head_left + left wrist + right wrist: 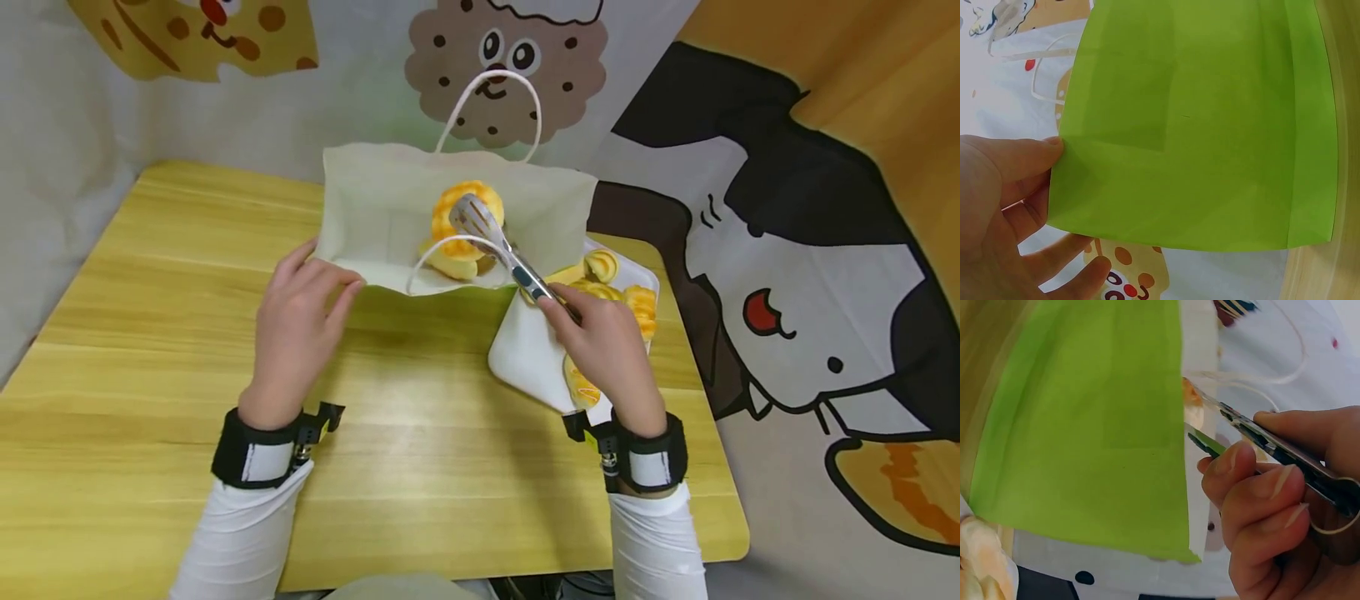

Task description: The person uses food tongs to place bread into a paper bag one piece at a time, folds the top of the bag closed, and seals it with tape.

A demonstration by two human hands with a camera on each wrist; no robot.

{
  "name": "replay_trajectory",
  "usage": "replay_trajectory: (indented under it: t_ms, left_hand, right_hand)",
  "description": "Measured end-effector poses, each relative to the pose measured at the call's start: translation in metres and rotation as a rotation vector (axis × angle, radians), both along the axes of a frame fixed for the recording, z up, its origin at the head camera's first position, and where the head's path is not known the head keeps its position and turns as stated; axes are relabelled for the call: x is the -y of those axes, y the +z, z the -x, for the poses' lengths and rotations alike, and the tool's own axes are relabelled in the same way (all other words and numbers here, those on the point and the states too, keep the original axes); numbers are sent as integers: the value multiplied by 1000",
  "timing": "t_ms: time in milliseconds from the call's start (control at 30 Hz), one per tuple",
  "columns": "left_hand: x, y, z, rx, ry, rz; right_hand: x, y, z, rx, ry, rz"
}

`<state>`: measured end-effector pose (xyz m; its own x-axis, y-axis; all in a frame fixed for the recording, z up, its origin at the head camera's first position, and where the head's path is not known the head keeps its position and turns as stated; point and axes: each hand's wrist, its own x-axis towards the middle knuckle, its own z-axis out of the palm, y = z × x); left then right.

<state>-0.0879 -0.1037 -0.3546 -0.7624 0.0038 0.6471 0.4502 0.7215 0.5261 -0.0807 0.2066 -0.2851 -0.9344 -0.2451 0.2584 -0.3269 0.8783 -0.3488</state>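
A paper bag [375, 200], pale inside and green outside, stands with its mouth facing up and two white rope handles. My left hand [296, 321] pinches its front left rim between thumb and fingers; the left wrist view shows the thumb [1035, 153] on the green side. In my right hand [607, 337] are metal tongs [528, 275], reaching over the front rim into the mouth. At their tips is a round, golden bun [446, 212] with a grid pattern. Below it inside the bag lies a paler bread piece [453, 265]. The bag's front handle crosses the tongs.
On the right, partly behind the bag and right hand, a white tray [525, 350] holds several breads, among them an oblong roll [581, 385] and a ridged piece [641, 308]. A cartoon-printed cloth [225, 117] hangs behind the wooden table [420, 483].
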Motion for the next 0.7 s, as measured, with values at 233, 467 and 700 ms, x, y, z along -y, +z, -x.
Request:
replay_trajectory:
  t_ms: [233, 467, 700]
  left_hand:
    - [-1, 0, -2, -11, 0, 0]
    - [-1, -1, -2, -21, -2, -2]
    - [0, -3, -2, -24, -1, -4]
  right_hand:
    - [8, 13, 14, 30, 101, -158]
    - [16, 25, 28, 41, 179, -232]
    - [28, 33, 37, 68, 237, -308]
